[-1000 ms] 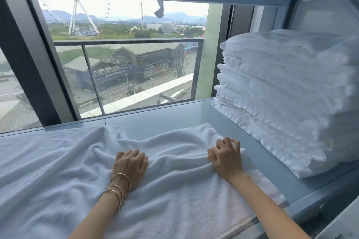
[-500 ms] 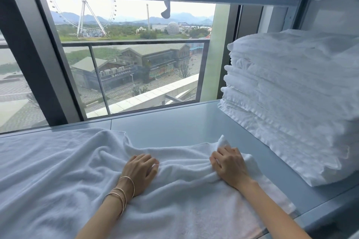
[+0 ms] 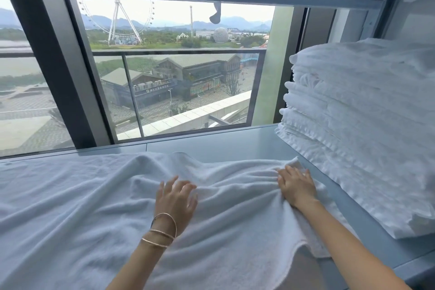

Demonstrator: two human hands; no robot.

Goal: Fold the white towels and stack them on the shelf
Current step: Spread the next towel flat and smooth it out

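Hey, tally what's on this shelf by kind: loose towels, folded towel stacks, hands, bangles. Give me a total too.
Unfolded white towel: 1
Stack of folded white towels: 1 (layers too blurred to count)
Hands: 2, the left hand and the right hand
Bangles on the left wrist: 3
Total: 7

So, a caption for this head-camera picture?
Left hand and right hand work a rumpled white towel spread on the shelf beside a stack of folded towels.
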